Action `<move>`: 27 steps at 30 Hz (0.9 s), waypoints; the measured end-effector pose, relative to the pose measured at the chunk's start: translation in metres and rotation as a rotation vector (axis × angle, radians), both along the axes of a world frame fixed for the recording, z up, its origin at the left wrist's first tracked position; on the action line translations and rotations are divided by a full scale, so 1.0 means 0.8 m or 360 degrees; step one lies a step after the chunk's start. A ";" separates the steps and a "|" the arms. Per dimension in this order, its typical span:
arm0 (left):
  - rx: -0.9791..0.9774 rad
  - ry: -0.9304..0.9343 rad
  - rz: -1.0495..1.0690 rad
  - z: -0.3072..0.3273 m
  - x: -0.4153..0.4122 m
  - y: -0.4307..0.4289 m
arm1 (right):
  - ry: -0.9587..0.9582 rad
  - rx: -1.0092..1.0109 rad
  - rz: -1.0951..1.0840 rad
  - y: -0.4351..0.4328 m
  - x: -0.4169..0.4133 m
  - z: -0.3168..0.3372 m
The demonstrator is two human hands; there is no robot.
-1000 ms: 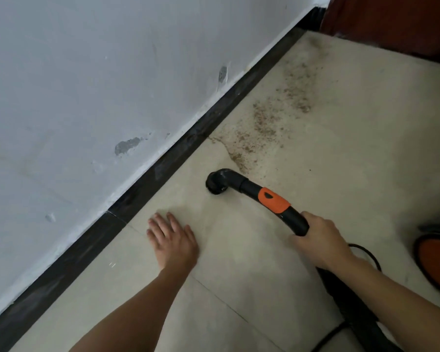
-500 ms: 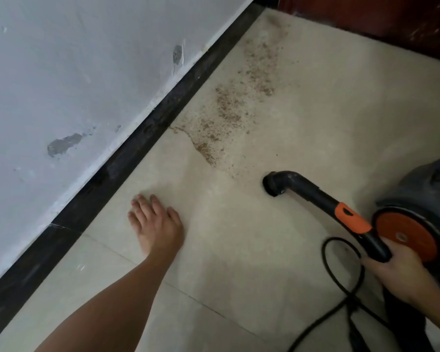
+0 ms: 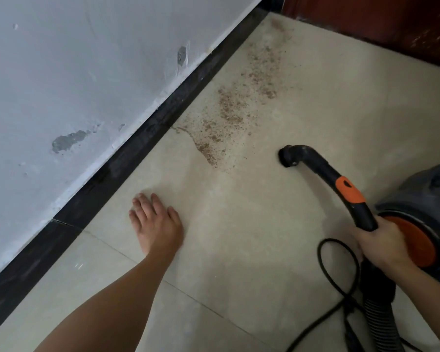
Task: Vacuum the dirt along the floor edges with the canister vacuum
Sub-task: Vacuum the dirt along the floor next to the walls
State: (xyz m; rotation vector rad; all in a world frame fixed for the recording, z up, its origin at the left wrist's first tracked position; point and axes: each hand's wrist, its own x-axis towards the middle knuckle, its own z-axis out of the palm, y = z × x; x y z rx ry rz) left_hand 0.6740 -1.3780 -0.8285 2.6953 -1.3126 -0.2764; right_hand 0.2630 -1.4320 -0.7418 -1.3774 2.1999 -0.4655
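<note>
Withdrawn rightward: black curved vacuum nozzle (image 3: 288, 157), now clear of brown dirt strip (image 3: 229, 115) | dirt lies ahead-left along black skirting (image 3: 137, 148) | right hand (image 3: 381, 242) grips nozzle's shaft; left hand (image 3: 158, 224) spread flat on tile (image 3: 239, 237).

The left hand (image 3: 156, 224) lies palm down on the floor (image 3: 239, 262), fingers straight and close together, pointing away from the body (the thumb lies alongside them on the inner side). The left forearm (image 3: 117, 301) is bare and stretches in from the bottom edge, the wrist nearly straight. The right hand (image 3: 381, 246) is curled round the vacuum handle (image 3: 358, 209), back of the hand up, and the right forearm (image 3: 432, 293) comes in from the lower right edge.
</note>
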 end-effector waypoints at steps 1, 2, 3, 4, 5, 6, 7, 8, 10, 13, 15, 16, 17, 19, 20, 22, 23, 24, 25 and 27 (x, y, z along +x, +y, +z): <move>-0.0004 -0.0003 0.0002 0.000 -0.001 0.000 | 0.0020 0.0008 -0.0016 -0.005 0.000 0.002; -0.0007 -0.0005 0.0006 0.000 -0.001 -0.001 | 0.0033 0.0013 -0.0017 -0.010 0.001 0.003; -0.0007 -0.0008 0.0007 0.000 -0.001 -0.001 | 0.0034 0.0016 0.0001 -0.013 0.006 0.005; -0.0007 -0.0011 0.0007 0.001 -0.001 -0.001 | 0.0025 0.0020 0.0036 -0.014 0.013 0.007; -0.0010 -0.0012 0.0007 0.000 -0.001 -0.001 | 0.0002 0.0027 0.0100 -0.013 0.023 0.007; -0.0012 -0.0012 0.0008 0.000 -0.001 -0.001 | -0.0024 0.0042 0.0184 -0.010 0.033 0.005; -0.0011 -0.0013 0.0011 0.000 -0.001 -0.001 | -0.0051 0.0061 0.0284 -0.004 0.045 0.002; -0.0009 -0.0015 0.0015 0.001 -0.001 -0.002 | -0.0067 0.0079 0.0378 0.002 0.055 -0.002; -0.0001 -0.0020 0.0027 0.001 -0.001 -0.003 | -0.0070 0.0079 0.0481 0.007 0.070 -0.008; 0.0013 -0.0018 0.0025 0.002 -0.002 -0.004 | -0.0092 0.0004 0.0389 -0.008 0.080 -0.007; 0.0025 -0.0025 0.0019 0.001 -0.001 -0.003 | -0.0052 -0.0001 0.0414 -0.016 0.090 -0.004; 0.0031 -0.0024 0.0018 0.001 0.000 -0.003 | -0.0032 0.0020 0.0497 -0.016 0.096 -0.004; 0.0033 -0.0022 0.0017 0.001 0.000 -0.003 | -0.0025 0.0057 0.0587 -0.015 0.103 -0.003; 0.0030 -0.0013 0.0016 0.001 0.000 -0.002 | -0.0035 0.0109 0.0675 -0.015 0.113 -0.003; 0.0026 -0.0011 0.0014 0.002 -0.001 -0.002 | -0.0039 0.0095 0.0658 -0.019 0.116 -0.004; 0.0018 -0.0018 0.0018 0.001 -0.002 -0.003 | -0.0025 0.0029 0.0570 -0.031 0.122 -0.004; 0.0020 -0.0017 0.0026 0.001 -0.002 -0.003 | -0.0011 0.0012 0.0556 -0.037 0.128 -0.005; 0.0027 -0.0010 0.0034 0.001 -0.001 -0.003 | 0.0015 0.0008 0.0576 -0.042 0.133 -0.005; 0.0036 -0.0002 0.0039 0.001 -0.001 -0.003 | 0.0043 0.0016 0.0609 -0.045 0.138 -0.005; 0.0042 0.0003 0.0045 0.002 -0.002 -0.002 | 0.0045 0.0032 0.0633 -0.052 0.145 -0.004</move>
